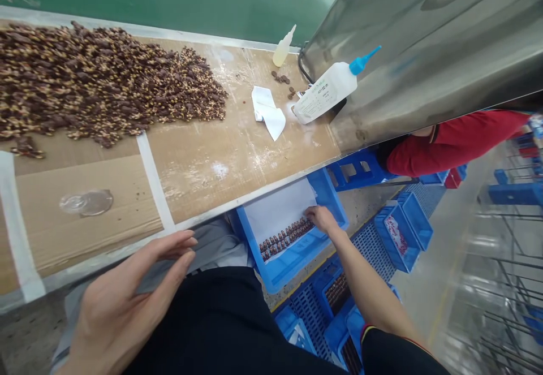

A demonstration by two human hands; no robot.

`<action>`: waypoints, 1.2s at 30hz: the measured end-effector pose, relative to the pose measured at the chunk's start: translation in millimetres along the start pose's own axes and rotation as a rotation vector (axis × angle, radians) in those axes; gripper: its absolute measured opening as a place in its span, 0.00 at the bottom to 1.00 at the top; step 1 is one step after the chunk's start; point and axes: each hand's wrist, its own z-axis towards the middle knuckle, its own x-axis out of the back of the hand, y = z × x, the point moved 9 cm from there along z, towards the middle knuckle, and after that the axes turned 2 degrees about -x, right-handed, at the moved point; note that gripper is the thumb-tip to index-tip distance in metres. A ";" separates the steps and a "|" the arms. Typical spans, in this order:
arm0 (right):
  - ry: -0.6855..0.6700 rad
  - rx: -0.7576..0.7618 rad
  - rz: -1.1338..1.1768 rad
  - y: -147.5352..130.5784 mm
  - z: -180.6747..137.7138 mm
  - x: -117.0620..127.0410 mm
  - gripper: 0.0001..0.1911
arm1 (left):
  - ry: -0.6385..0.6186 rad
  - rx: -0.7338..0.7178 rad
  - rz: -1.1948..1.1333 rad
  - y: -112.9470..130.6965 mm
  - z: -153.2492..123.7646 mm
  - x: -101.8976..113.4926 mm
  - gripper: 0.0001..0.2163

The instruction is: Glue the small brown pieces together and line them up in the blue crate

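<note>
A right hand (321,218) bends into a blue bin (292,264), its grip narrow at the end of rows of small brown figures (282,240) inside, whether pinching any cannot be told, while the left hand (116,298), grip standing half-open, hovers to the left of the bin.

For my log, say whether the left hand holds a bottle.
No, the left hand is open, with nothing visible in its grasp.

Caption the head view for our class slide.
Right hand at rows of brown pieces in a blue bin; left hand open.
</note>
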 end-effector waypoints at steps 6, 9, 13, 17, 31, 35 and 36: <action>-0.031 0.023 -0.085 4.0 3.7 -14.9 0.18 | -0.032 -0.010 -0.050 0.9 2.7 3.4 0.12; -0.033 0.021 -0.102 3.4 1.1 -15.7 0.17 | -0.040 -0.021 -0.064 -4.6 1.0 4.2 0.13; -0.032 0.035 -0.106 -12.6 -7.7 -11.6 0.16 | -0.025 -0.082 -0.113 -5.4 -3.3 4.8 0.12; -0.023 0.081 -0.089 -38.8 -16.9 -4.1 0.10 | -0.007 -0.172 -0.174 4.8 -3.1 9.1 0.12; 0.191 0.807 0.388 -336.3 -161.5 213.6 0.17 | 0.067 -0.145 -0.288 -10.8 -22.5 35.4 0.13; 0.425 1.053 0.369 -490.7 -155.6 225.7 0.13 | 0.161 -0.166 -0.275 -17.7 -43.5 62.4 0.13; 0.468 1.073 0.308 -519.1 -149.0 222.4 0.13 | 0.202 -0.145 -0.261 -25.0 -52.1 72.7 0.13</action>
